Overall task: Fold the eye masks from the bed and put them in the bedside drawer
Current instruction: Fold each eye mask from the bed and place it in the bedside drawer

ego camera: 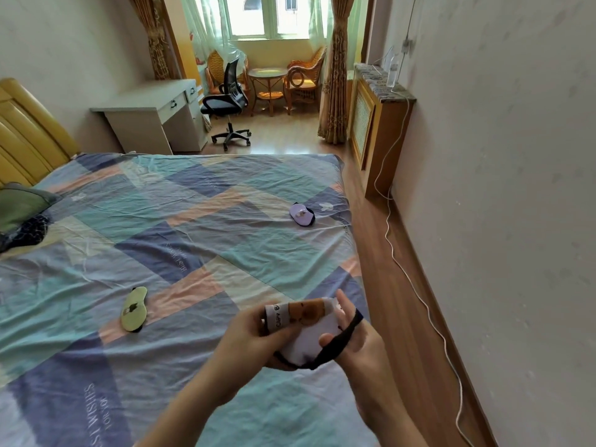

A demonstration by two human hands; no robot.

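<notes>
Both my hands hold a white eye mask (303, 330) with a brown cartoon animal and a black strap, above the bed's near right part. My left hand (254, 333) grips its left side, thumb on top. My right hand (354, 330) supports the right side, with the black strap looped over its fingers. A pale green eye mask (134, 309) lies flat on the bed (193, 227) to the left of my hands. A lilac eye mask (301, 214) lies further off near the bed's right edge. No bedside drawer is in view.
A green pillow (19, 204) and dark cloth (22, 232) sit at the bed's left by the yellow headboard (29, 133). Beyond the bed stand a white desk (154, 114) and black office chair (225, 101). A white cable (406, 272) runs along the floor strip by the right wall.
</notes>
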